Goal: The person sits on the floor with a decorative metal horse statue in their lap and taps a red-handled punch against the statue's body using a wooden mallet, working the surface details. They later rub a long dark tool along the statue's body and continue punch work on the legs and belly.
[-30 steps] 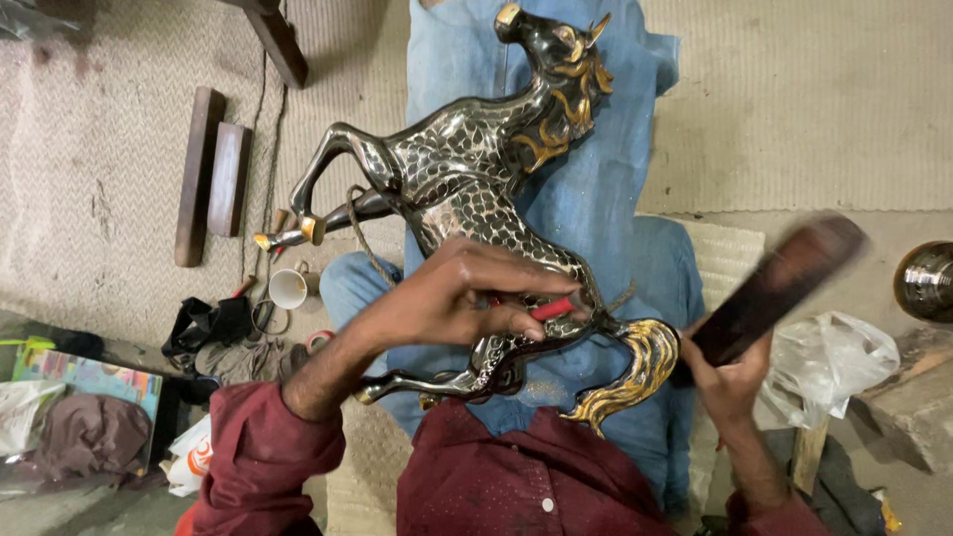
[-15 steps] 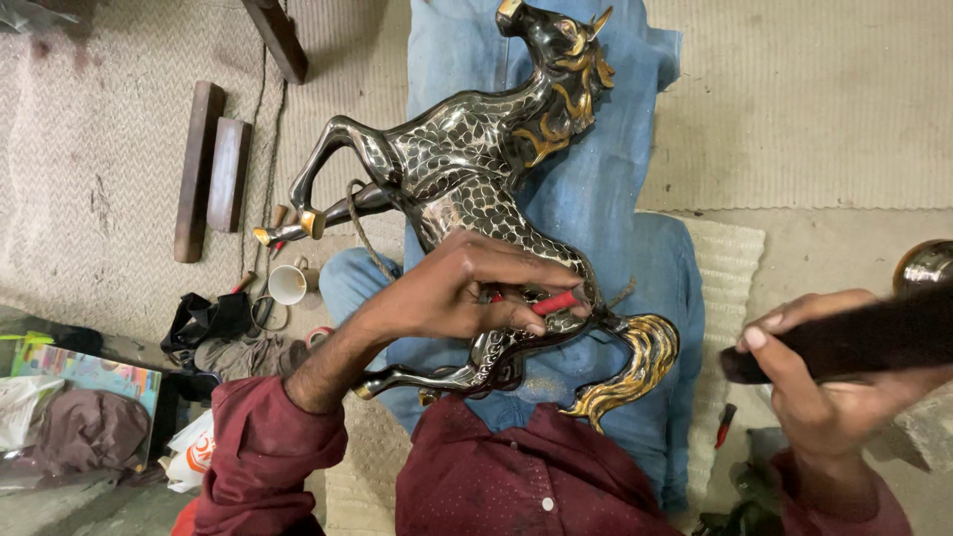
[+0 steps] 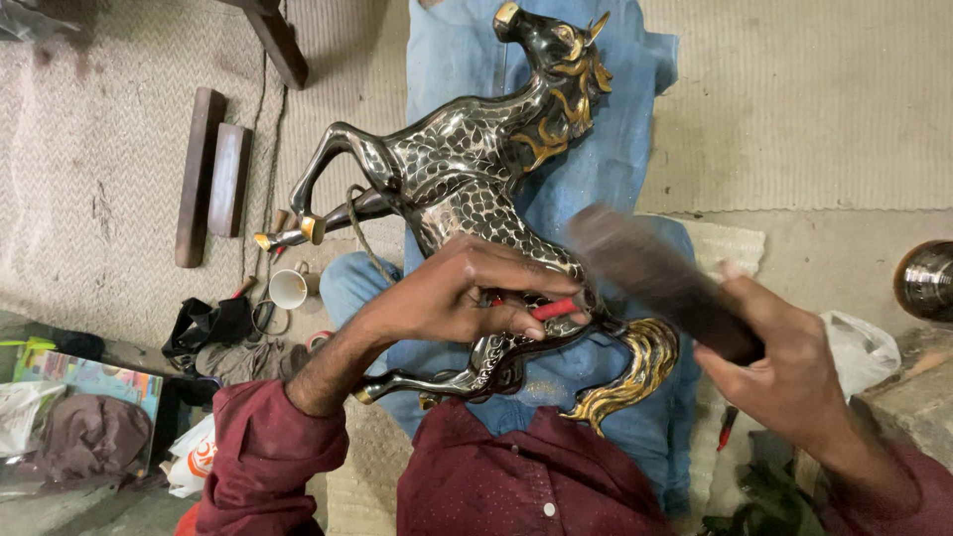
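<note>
Nearest the camera is the person's dark red shirt [image 3: 516, 486], with both sleeves reaching forward. The right hand [image 3: 784, 372] has its grip clamped around one end of a dark, flat wooden mallet-like block [image 3: 660, 278], which is blurred and slants up to the left, its far end over the hindquarters of the figure. The left hand [image 3: 452, 298] rests on the rump of a shiny, dark metal horse statue with scale-patterned engraving and gold mane and tail [image 3: 467, 189]; its grip is closed on a thin red-handled tool [image 3: 551, 309] pinched between thumb and fingers, the tip against the metal. The horse lies on its side across the person's lap on blue denim cloth [image 3: 615, 169], tail curling near the shirt, head pointing away at the top. To the left, on the woven floor mat [image 3: 99, 199], lie a small white cup [image 3: 288, 289], a tangle of black straps [image 3: 208, 323] and a colourful printed box [image 3: 89, 377]. Farther off, two dark wooden blocks [image 3: 213, 174] lie side by side. At the right edge sits a round, polished metal vessel [image 3: 925, 281], well apart from the hands.
</note>
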